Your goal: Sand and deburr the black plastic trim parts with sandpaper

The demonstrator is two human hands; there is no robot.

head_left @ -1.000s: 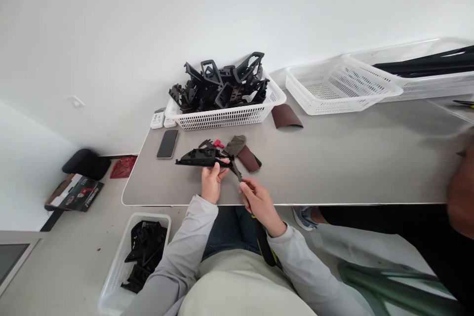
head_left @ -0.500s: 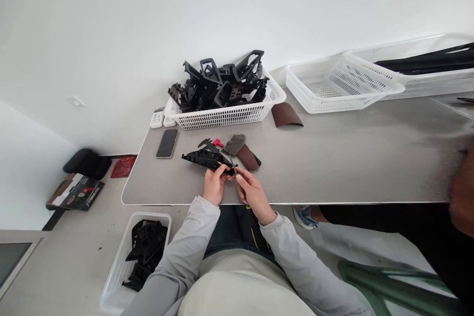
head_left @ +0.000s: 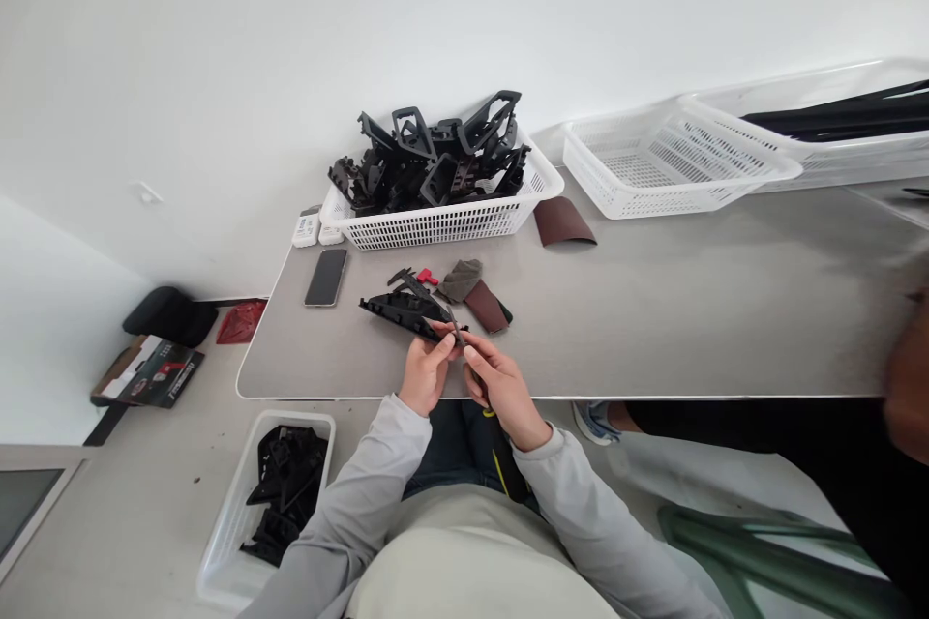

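My left hand (head_left: 424, 375) is closed on the near end of a long black plastic part (head_left: 403, 311), which points to the upper left over the table. In my right hand (head_left: 500, 387) is a slim grey file-like tool (head_left: 455, 324), its tip against or just over the part's near end; its lower end is hidden by my fingers. Just beyond the part lie a dark caliper (head_left: 410, 282), a small red piece (head_left: 427, 277), a grey cloth (head_left: 461, 280) and a brown sandpaper piece (head_left: 486, 307).
A white basket (head_left: 435, 230) heaped with black plastic parts stands against the wall. Another basket (head_left: 674, 198) is to its right, with sandpaper (head_left: 564, 222) between. A phone (head_left: 326, 278) lies left. Below, a white bin (head_left: 218, 542) holds black parts. A person's knee (head_left: 907, 377) is at right.
Both hands have shifted slightly right and toward me, with the black part following. The tool's blade stands at a slightly different angle, more of it showing above my fingers.
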